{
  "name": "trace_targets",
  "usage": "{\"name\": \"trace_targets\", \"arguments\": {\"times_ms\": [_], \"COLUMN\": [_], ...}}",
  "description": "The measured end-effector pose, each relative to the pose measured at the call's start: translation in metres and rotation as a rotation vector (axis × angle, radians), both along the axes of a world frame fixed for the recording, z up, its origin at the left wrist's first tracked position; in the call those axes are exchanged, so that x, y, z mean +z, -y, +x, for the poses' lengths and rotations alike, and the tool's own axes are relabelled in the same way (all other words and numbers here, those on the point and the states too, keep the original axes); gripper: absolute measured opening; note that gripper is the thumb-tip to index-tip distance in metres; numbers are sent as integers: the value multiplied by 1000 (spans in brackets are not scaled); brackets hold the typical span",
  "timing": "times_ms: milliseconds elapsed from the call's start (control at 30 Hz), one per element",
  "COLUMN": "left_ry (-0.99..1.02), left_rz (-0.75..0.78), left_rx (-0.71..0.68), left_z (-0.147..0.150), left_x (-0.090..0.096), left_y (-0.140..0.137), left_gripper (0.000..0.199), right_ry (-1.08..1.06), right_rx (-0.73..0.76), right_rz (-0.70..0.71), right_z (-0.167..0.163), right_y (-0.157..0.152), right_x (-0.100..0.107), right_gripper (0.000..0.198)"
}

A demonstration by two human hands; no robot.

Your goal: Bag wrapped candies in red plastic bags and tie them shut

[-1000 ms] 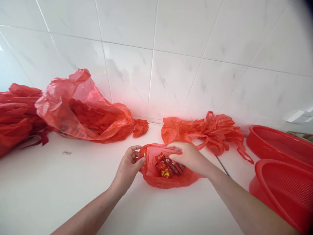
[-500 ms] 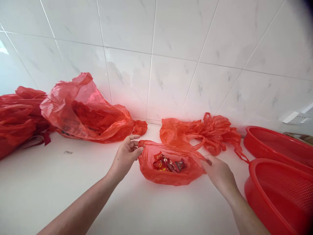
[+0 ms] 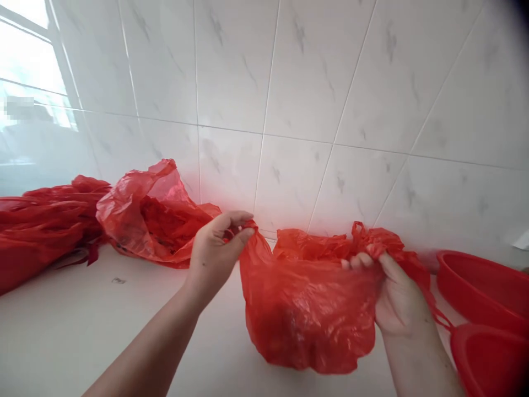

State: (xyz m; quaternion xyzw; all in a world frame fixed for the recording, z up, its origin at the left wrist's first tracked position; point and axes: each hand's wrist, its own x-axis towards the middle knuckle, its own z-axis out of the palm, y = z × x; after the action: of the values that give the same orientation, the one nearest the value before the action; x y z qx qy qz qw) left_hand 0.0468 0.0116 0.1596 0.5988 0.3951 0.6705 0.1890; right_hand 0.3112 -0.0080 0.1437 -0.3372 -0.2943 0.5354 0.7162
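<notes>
A red plastic bag (image 3: 312,317) hangs between my hands, its body upright. Dark shapes show faintly through its front, but I cannot make out the contents from here. My left hand (image 3: 219,253) pinches one upper corner between thumb and fingers. The other upper corner is gripped in my right hand (image 3: 399,292), with the fingers curled round the bunched plastic. Behind the bag, more crumpled red plastic bags (image 3: 308,242) lie against the wall.
To the left, a large open red bag (image 3: 136,215) holds crumpled red plastic, beside a heap of red bags (image 3: 49,220). Two red plastic baskets (image 3: 471,275) stand on the right. White wall tiles (image 3: 297,182) rise behind the white table (image 3: 136,325).
Both hands have raised the bag by its corners, and its opening no longer shows the wrapped packets inside. The camera view has tilted up.
</notes>
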Motion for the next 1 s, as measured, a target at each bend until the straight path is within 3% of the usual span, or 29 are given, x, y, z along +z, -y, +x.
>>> {"name": "trace_targets", "arguments": {"times_ms": [67,133,233,300,333,400,467,567,700,833,933,1000], "left_ry": [-28,-14,-13,-46,-69,-129,-233,-461,-483,-406,-280,-193], "left_rz": [7,-22,-103,-141,-134,-53,66,94,26,-101,-279,-390], "left_rx": [4,-104,-396,-562,-578,-477,-364,-400,-397,-357,-442,-537], "left_z": [12,27,46,54,55,54,50,47,48,45,45,47], "left_x": [2,2,-1,-6,-9,-17,-26,-40,-53,-56,-56,-56], "left_y": [3,6,11,15,16,16,12,3,-9,-16,-17,-16], "left_gripper": [12,11,10,15,19,27,36,40,27,23,9,5], "right_ry": [45,236,622,795,844,890,888,915,944,740,674,762], "right_rx": [96,143,304,441,463,432,382,352,477,669,626,567], "right_rz": [131,233,172,110,94,46,-36,-120,-87,83,149,164], "right_z": [-12,-26,-45,-53,-56,-58,-58,-55,-45,-29,-22,-23], "right_y": [-4,-3,4,7,8,5,-1,-8,-14,-20,-25,-25], "right_x": [0,-2,-1,2,3,4,1,-8,-19,-25,-28,-28], "right_gripper": [26,18,41,39,29,10,15,15,15,19,28,27]}}
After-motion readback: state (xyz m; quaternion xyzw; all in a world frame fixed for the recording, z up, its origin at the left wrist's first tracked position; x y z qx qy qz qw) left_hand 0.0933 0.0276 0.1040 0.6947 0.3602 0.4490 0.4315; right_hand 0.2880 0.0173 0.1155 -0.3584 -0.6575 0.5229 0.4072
